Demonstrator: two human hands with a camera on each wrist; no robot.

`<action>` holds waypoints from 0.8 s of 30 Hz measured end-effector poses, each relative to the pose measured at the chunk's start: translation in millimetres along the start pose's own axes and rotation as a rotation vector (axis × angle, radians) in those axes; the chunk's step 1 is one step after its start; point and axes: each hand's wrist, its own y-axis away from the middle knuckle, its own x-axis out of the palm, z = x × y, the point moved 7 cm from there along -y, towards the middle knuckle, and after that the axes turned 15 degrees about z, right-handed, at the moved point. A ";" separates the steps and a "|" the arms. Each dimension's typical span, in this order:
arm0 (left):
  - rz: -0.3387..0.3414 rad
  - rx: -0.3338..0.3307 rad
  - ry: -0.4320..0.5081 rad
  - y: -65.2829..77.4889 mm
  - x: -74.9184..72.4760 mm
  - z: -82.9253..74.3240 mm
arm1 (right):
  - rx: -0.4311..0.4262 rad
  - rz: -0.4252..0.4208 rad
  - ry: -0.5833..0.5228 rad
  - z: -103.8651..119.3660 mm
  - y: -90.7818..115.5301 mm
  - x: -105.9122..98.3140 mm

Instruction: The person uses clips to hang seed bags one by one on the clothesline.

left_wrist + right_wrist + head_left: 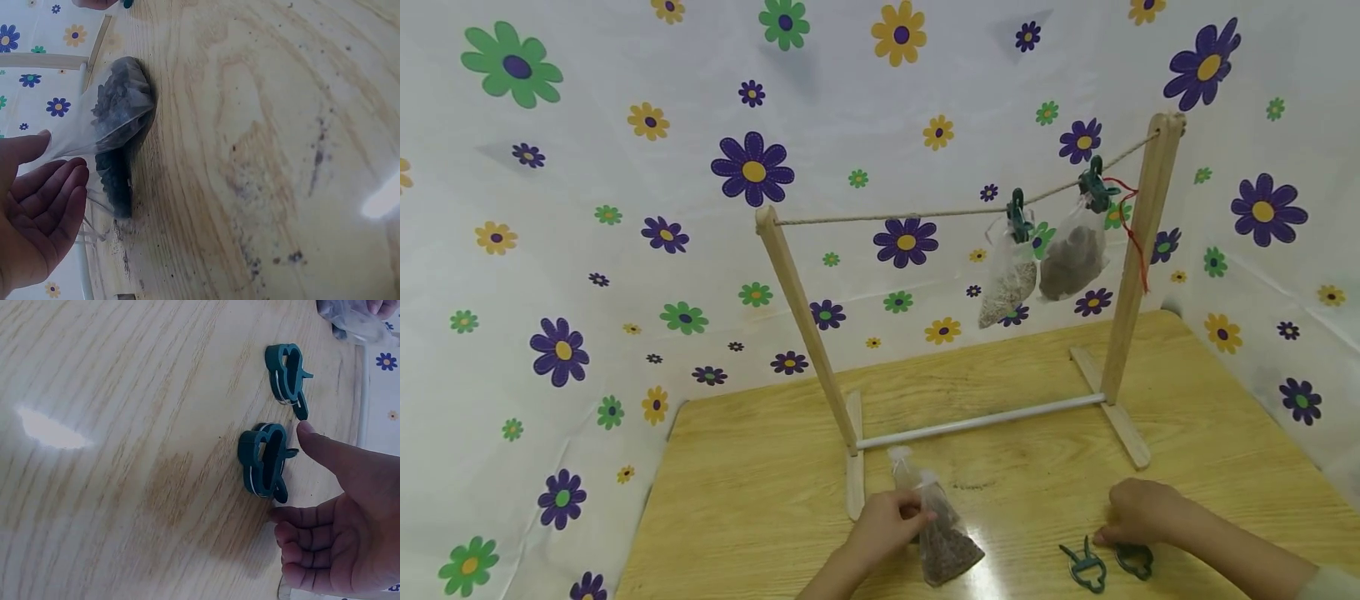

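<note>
My left hand [887, 525] pinches the gauzy neck of a small sheer drawstring bag [947, 546] with dark grains at its bottom. In the left wrist view the thumb and fingers [50, 206] lie on either side of the bag's cloth [122, 109]. A second sheer bag [904, 472] lies behind it, partly hidden. My right hand [1150, 512] is at two green clips on the table, a nearer-left one [1086, 571] and a right one [1135, 560]. Its thumb and loosely bent fingers are close to the clip handles and hold nothing, as the right wrist view shows.
A wooden stand [805, 333] carries a rope [887, 217] between two posts, with a white bar [985, 421] low down. Two filled bags [1011, 283] hang from green clips near the right post. A red string [1131, 225] hangs there. Flowered cloth [700, 233] surrounds the table [737, 517].
</note>
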 end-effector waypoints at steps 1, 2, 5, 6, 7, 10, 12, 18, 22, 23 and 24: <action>-0.007 0.004 0.013 -0.6 0.8 0.1 | 0.002 -0.003 0.008 0.0 -0.3 0.0; -0.013 0.006 0.020 -1.2 1.6 0.2 | 0.004 -0.007 0.016 0.0 -0.8 -0.2; -0.019 0.004 0.028 -3.3 3.9 2.6 | 0.012 -0.003 0.016 0.2 -2.6 -1.4; -0.023 0.002 0.023 -3.6 4.3 3.1 | 0.010 0.005 0.012 0.6 -3.6 -1.5; -0.029 0.004 0.018 -3.9 4.4 3.4 | 0.012 0.016 0.001 0.9 -4.8 -1.6; -0.049 0.017 0.006 -4.1 4.0 2.4 | 0.021 0.049 -0.033 0.6 -8.2 -1.0; -0.058 0.027 0.014 -3.9 3.7 0.5 | 0.040 0.071 -0.064 -1.6 -9.8 0.1; -0.073 0.042 0.053 -0.8 2.3 -3.8 | 0.048 0.076 -0.096 -2.1 -11.1 -1.9; -0.071 0.045 0.069 -1.1 4.1 -3.6 | -0.009 0.022 -0.112 4.4 -11.1 -9.4; -0.072 0.053 0.067 -1.7 5.2 -4.0 | -0.021 0.000 -0.119 5.9 -10.8 -11.8; -0.073 0.062 0.067 -2.2 6.2 -4.9 | -0.039 -0.024 -0.129 7.8 -10.7 -14.8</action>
